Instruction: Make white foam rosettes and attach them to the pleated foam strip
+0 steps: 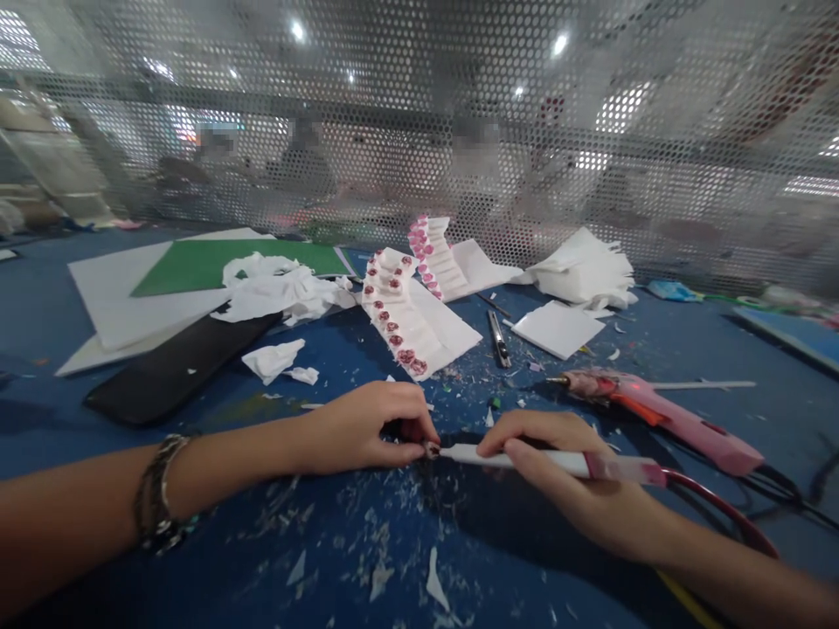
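Between the thumb and finger of my left hand (377, 426) is a small roundish piece (431, 449), pale with dark red on it. My right hand (577, 472) grips a white pen-shaped tool (557, 460) with a pink rear part. Its narrow tip meets the small piece, and a red cord or tube (714, 502) runs from its back end. Beyond my hands stands a folded white strip with dark red rosettes (393, 319) along its edges. Behind that one is a similar strip with pink dots (433, 258).
A pink glue gun (688, 424) lies at right. Near the middle are a box cutter (498, 339) and a white paper pad (557, 329). Crumpled tissue (281, 293), green card (229, 265) and a black flat case (176, 371) lie left. A perforated metal screen (393, 79) rises behind.
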A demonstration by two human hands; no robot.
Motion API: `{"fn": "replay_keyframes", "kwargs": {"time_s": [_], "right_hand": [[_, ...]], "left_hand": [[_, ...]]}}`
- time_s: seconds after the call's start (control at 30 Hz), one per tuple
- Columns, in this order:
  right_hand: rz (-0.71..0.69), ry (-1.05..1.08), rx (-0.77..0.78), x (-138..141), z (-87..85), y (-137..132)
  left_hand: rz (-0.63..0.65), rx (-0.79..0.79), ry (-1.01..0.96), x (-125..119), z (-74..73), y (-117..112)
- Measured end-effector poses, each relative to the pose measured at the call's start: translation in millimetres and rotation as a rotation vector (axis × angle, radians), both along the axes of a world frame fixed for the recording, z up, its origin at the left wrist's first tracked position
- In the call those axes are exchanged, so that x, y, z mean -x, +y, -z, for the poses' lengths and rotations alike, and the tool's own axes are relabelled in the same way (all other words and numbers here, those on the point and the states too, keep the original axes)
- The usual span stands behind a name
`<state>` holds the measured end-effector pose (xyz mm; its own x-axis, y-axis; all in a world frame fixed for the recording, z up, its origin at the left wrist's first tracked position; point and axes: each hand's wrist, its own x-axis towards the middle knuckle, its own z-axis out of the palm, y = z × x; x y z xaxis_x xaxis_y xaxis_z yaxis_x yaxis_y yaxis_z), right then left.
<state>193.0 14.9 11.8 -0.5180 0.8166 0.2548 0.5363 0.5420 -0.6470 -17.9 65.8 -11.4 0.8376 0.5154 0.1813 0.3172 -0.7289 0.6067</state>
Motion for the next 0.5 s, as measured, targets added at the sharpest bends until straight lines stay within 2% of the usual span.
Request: {"fn": "replay_keyframes", "kwargs": {"time_s": [0.5], "right_hand": [[-0.018, -0.016, 0.005, -0.6, 1.4, -1.6]], "left_hand": [[-0.024, -0.005, 0.035, -2.0, -3.0, -2.8]]}}
